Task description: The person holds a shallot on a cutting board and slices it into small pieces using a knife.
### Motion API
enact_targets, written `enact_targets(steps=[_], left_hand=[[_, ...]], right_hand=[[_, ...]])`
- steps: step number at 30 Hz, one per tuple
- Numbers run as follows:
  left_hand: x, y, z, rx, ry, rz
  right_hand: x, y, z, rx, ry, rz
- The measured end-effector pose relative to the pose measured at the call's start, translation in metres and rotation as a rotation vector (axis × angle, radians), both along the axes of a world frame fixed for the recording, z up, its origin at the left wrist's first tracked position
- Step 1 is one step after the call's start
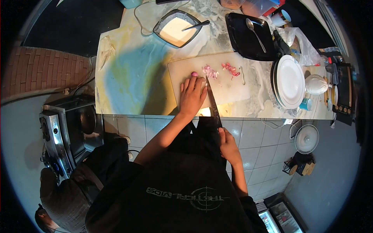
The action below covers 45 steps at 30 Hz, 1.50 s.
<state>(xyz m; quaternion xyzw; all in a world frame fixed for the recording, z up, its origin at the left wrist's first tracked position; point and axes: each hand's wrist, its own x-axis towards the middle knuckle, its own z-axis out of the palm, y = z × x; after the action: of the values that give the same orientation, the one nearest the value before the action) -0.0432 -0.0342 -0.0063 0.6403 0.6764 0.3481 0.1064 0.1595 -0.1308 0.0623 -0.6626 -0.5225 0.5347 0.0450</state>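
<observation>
On the pale cutting board (pixel 233 91) my left hand (pixel 191 94) presses down with its fingers curled together. A small purple shallot (pixel 194 73) shows right at its fingertips; whatever lies under the fingers is hidden. My right hand (pixel 228 144) is closed around the handle of a long dark-bladed knife (pixel 212 101). The blade points away from me, its tip on the board close beside my left fingers. Just past the tip lies a pile of pale pink chopped shallot (pixel 210 72). Farther right is a redder chopped pile (pixel 230 70).
Behind the board stands a dark square bowl (pixel 156 29) of creamy batter with a spoon. A black tray (pixel 237 33) carries a spoon (pixel 255 35). Stacked white plates (pixel 290 81) stand at right. Another person (pixel 74 190) is by the stove (pixel 56 130) at lower left.
</observation>
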Motion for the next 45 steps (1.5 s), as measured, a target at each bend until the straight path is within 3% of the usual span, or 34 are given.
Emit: enact_targets(steps=[7,9,11,16,19,21,22,23,24,25,26,28,29,39,45], left_hand=[[0.001,0.007,-0.004,0.009,0.061,0.007],[-0.001,0.014,-0.004,0.045,0.088,0.012],[-0.002,0.020,-0.005,0.082,0.113,0.015],[-0.007,0.018,0.004,0.178,-0.057,-0.004],[-0.014,-0.001,0.006,0.124,-0.087,-0.041],[-0.016,-0.012,0.007,0.059,-0.158,-0.039],[-0.016,-0.016,0.008,-0.006,-0.230,-0.030],[-0.014,-0.019,0.009,-0.008,-0.227,-0.029],[-0.011,-0.020,0.015,-0.129,-0.561,-0.008],[-0.009,-0.019,0.020,-0.249,-0.895,0.016],[-0.009,-0.018,0.026,-0.248,-0.894,0.022],[-0.013,-0.012,0.038,-0.576,-1.696,-0.149],[-0.012,-0.011,0.032,-0.569,-1.774,-0.168],[-0.022,0.001,0.018,-0.542,-1.631,-0.231],[-0.018,0.019,0.011,-0.389,-1.258,-0.238]], right_hand=[[0.005,-0.015,0.008,0.013,-0.008,0.004],[0.004,-0.016,0.026,-0.105,-0.027,-0.048],[0.018,-0.031,0.008,-0.035,-0.017,-0.011],[0.025,-0.036,0.013,0.050,-0.009,0.014],[0.022,-0.021,0.036,-0.069,0.111,-0.079],[0.020,-0.008,0.051,-0.425,0.234,-0.249],[0.020,-0.006,0.051,-0.427,0.237,-0.250],[0.022,-0.003,0.050,-0.555,0.433,-0.347],[0.025,-0.002,0.049,-0.681,0.629,-0.441],[0.028,-0.001,0.046,-0.684,0.630,-0.437],[0.032,0.000,0.042,-0.743,0.775,-0.422],[0.034,0.001,0.037,-0.804,0.920,-0.398],[0.034,0.001,0.036,-0.822,0.936,-0.397],[0.036,0.002,0.040,-0.811,0.931,-0.434],[0.038,0.001,0.039,-0.794,0.898,-0.488]])
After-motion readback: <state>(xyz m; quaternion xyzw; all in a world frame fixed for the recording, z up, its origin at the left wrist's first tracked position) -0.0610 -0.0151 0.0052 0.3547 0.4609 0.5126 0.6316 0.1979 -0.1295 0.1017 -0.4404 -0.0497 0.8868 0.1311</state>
